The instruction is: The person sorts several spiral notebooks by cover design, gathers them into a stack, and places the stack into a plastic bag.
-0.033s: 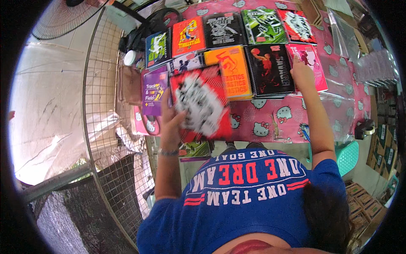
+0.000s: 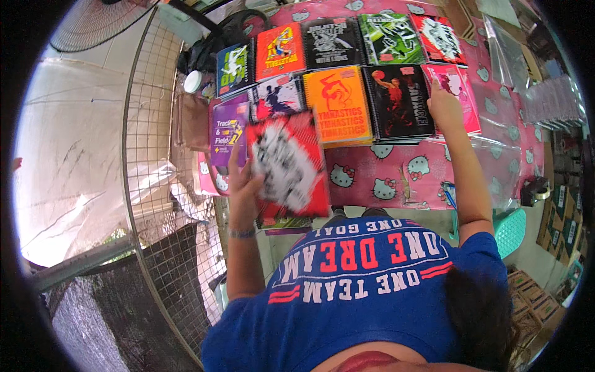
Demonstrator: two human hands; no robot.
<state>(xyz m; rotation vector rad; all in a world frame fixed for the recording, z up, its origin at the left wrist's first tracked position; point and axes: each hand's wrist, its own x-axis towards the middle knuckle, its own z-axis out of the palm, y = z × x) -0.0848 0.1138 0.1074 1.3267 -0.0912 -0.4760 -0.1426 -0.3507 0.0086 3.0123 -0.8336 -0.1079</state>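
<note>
My left hand [image 2: 246,189] grips the left edge of a red spiral notebook [image 2: 291,170] with a black-and-white figure on its cover, tilted above the table's front edge. Beneath it, green and purple covers [image 2: 288,223] peek out; whether that hand also holds them is unclear. My right hand [image 2: 445,110] rests at a pink notebook [image 2: 458,93], index finger stretched onto its cover and the other fingers mostly hidden. To its left lie a black notebook [image 2: 400,102] with a basketball player and an orange one [image 2: 339,105]. Near my left hand is a purple notebook [image 2: 229,127].
More notebooks stand in a back row: blue [image 2: 235,68], orange-red [image 2: 281,48], black [image 2: 331,40], green [image 2: 392,38] and red [image 2: 441,40]. The pink patterned tablecloth [image 2: 403,192] lies under them. Clear plastic sleeves [image 2: 551,102] are at right, a wire mesh [image 2: 149,124] at left.
The red notebook in my left hand has moved down and slightly left, uncovering more of the orange and white notebooks behind it. My right hand stays at the pink notebook.
</note>
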